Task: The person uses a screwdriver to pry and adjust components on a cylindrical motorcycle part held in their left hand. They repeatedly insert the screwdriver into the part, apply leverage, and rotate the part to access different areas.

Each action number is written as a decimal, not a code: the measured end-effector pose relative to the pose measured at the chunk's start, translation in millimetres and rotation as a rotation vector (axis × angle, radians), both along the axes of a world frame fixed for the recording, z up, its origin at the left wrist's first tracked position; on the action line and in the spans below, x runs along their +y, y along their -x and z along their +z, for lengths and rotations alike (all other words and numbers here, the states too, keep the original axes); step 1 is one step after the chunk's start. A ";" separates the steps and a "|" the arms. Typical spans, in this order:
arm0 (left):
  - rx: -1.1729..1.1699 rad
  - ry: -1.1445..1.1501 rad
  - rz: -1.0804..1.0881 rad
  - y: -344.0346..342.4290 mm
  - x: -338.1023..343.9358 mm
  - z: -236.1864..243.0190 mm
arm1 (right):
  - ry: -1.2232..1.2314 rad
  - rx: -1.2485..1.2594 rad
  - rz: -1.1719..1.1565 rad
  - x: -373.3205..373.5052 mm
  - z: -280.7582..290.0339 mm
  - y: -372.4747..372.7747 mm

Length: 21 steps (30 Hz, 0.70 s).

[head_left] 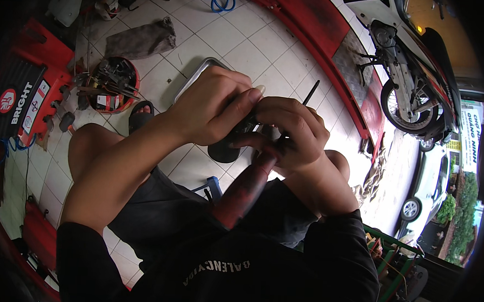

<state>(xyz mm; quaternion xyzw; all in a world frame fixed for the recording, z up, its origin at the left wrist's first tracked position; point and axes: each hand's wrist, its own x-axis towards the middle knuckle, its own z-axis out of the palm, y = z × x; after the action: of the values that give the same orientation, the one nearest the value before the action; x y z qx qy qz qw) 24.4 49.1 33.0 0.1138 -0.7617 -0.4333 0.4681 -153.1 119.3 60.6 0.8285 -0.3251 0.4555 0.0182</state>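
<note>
On floor, round red tub (pixel 131 68) of tools (pixel 110 78), metal tray (pixel 194 77)

A small red-and-white cardboard box (pixel 108 101) lies in the round red parts tray on my left. Further left, a red-and-black plastic panel carries a white rectangular label (pixel 30 106). A white roadside signboard (pixel 471 140) stands far right.

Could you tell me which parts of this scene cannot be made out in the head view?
- The small dark part between the hands: mostly covered by the left hand and right hand, so its kind is unclear.
- The red-and-black tool handle: its working end is hidden inside the right hand.
- The metal tray: largely behind the left hand.
- The motorcycle: cut off by the top edge.
- The contents of the round red bin: too small to identify.
</note>
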 end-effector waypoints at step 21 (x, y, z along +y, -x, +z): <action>-0.154 -0.389 -0.180 -13.0 -7.4 2.9 | -0.287 -0.477 0.035 3.5 20.5 38.9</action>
<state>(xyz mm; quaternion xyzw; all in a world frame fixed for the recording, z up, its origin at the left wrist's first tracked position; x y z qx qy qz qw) 37.4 41.7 35.9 0.1661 -0.7045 -0.6020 0.3371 -192.1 122.8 81.1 0.6973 -0.3672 0.5874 -0.1842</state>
